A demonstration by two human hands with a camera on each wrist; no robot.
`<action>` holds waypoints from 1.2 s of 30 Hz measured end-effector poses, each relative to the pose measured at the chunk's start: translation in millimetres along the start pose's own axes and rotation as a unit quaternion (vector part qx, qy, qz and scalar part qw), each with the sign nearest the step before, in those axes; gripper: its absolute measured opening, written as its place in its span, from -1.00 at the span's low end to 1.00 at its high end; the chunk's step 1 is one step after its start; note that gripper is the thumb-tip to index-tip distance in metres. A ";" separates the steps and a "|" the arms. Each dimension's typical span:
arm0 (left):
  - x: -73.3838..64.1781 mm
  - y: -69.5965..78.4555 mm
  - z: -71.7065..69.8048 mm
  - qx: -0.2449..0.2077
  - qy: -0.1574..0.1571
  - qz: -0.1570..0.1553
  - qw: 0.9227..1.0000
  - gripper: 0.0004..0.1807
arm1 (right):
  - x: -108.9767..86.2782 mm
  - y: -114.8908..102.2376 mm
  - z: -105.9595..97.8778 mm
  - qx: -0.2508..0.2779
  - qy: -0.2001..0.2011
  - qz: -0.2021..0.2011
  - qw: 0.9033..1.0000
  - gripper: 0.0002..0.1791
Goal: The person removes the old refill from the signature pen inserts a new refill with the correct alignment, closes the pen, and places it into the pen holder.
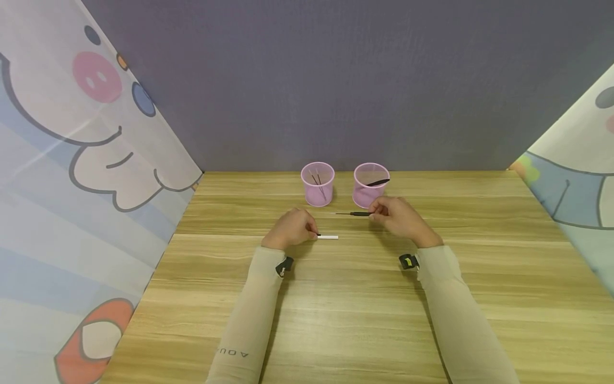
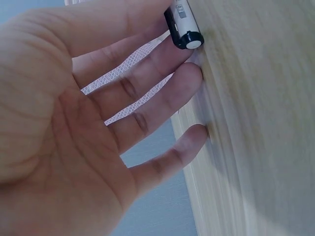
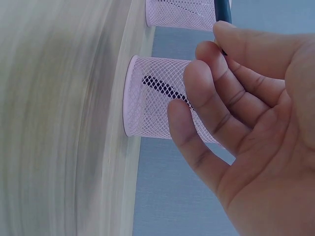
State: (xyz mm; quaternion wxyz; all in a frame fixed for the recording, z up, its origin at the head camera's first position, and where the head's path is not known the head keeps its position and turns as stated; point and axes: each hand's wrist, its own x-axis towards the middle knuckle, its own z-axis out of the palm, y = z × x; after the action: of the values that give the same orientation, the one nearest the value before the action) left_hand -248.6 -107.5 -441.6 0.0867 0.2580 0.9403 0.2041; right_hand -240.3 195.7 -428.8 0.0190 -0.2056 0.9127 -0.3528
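Note:
Over the wooden table, my left hand [image 1: 291,229] pinches one end of a white pen [image 1: 328,237], which points right in the head view. The left wrist view shows the pen's black clip end [image 2: 189,39] by my fingertips, close to the tabletop, the other fingers loosely spread. My right hand [image 1: 397,217] holds a slim tool [image 1: 360,214] between thumb and fingertips. It has a black handle and a thin shaft pointing left, just in front of the pink mesh cups. In the right wrist view, only part of its dark handle [image 3: 223,11] shows past the thumb.
A left pink mesh cup [image 1: 318,198] holds thin dark sticks. To its right, another pink mesh cup [image 1: 363,198] has a long black object [image 1: 378,182] leaning out over its rim. A grey wall [image 1: 355,85] rises behind the table [image 1: 345,320], with cartoon-printed cloth on both sides.

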 end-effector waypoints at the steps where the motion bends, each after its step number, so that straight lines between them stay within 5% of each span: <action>1: 0.1 0.0 0.2 -0.001 0.000 -0.001 1.000 -0.95 | -0.1 -0.2 0.1 -0.001 0.000 0.000 1.000 -0.91; 15: -0.9 -1.3 -2.1 -0.041 -0.001 -0.031 0.999 -0.92 | 0.5 -2.5 1.8 0.002 0.000 0.001 1.000 -0.94; 26: 3.3 -9.2 -4.6 -0.058 0.091 0.004 0.994 -0.81 | 0.6 -1.2 3.3 0.001 0.002 -0.004 1.000 -0.90; 36: 4.7 -1.8 -6.3 -0.069 0.133 0.030 0.988 -0.78 | 1.6 -3.1 4.7 0.007 -0.003 -0.003 1.000 -0.94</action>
State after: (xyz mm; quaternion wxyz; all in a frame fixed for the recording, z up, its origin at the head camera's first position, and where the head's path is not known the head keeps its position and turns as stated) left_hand -255.1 -108.6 -437.0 -0.0275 0.2499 0.9190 0.3037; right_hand -239.8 190.1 -430.1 0.0217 -0.2089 0.9095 -0.3587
